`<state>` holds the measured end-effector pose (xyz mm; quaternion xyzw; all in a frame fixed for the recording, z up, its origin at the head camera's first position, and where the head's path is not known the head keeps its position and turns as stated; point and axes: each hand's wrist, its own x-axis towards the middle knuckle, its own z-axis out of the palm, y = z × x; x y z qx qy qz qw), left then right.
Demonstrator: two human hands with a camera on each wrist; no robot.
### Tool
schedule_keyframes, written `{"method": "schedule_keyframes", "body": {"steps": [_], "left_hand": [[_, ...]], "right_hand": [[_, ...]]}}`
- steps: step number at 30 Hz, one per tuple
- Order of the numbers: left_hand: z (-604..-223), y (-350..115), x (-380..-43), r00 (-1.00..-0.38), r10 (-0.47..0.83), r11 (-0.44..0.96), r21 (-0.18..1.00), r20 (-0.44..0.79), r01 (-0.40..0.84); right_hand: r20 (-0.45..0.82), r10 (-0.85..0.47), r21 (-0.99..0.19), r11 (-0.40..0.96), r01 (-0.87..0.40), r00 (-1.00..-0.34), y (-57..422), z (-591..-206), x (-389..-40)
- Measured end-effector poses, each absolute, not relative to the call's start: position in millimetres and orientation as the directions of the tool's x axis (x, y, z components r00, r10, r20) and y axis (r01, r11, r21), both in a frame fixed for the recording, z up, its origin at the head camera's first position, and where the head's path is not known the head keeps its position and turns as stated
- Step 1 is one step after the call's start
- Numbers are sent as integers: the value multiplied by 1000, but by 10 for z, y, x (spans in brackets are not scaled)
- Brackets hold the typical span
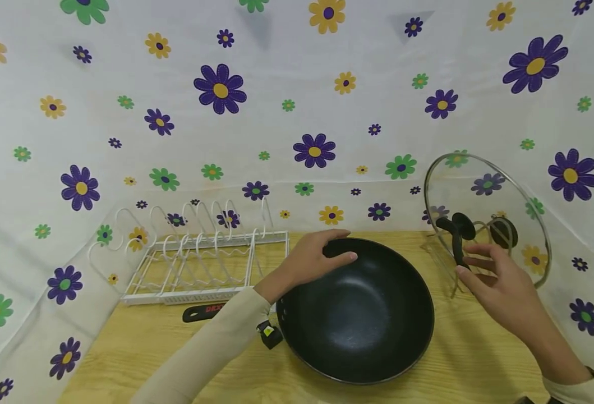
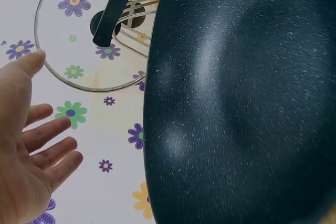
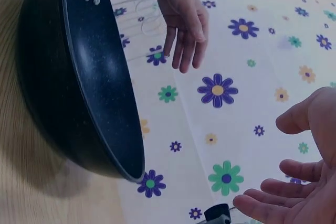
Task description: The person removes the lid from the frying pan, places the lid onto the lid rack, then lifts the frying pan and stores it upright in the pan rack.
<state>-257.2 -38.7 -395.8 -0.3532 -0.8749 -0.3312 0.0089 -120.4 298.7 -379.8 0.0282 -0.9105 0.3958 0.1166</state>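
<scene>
A black wok (image 1: 357, 314) sits on the wooden table, its handle (image 1: 201, 312) pointing left under the left sleeve. Over the wok's far left rim, the left hand (image 1: 317, 258) is held with fingers extended, holding nothing; the left wrist view shows this hand (image 2: 37, 150) apart from the wok. At the right, a glass lid (image 1: 546, 241) with a metal rim stands upright against a wire stand (image 1: 453, 289). Close to the lid's black handle (image 1: 457, 244) is the right hand (image 1: 503, 286). Its fingers (image 3: 273, 198) look relaxed and spread in the right wrist view, not wrapped round the handle.
A white wire dish rack (image 1: 206, 297) stands left of the wok, at the back of the table (image 1: 140, 348). Behind everything hangs a white flowered sheet (image 1: 276, 62). Two black discs (image 1: 505, 232) show through the lid's glass.
</scene>
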Motion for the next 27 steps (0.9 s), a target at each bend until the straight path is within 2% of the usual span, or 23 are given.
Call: {"method": "schedule_keyframes", "body": {"steps": [14,20,27], "left_hand": [[-3845,-1047,-2243,-705,678,539,511,209,670],[-3940,-1405,-2213,-676,705,495,535,214,685],[-4074,-1758,-2143,-729,658,512,599,186,615]], "right_hand": [[259,-82,-755,605,-254,-963,2845,-3927,-1201],[221,-97,-773,589,-235,-970,2795,-4020,-1201],[178,-113,-779,591,-210,-978,2722,-4086,-1204]]}}
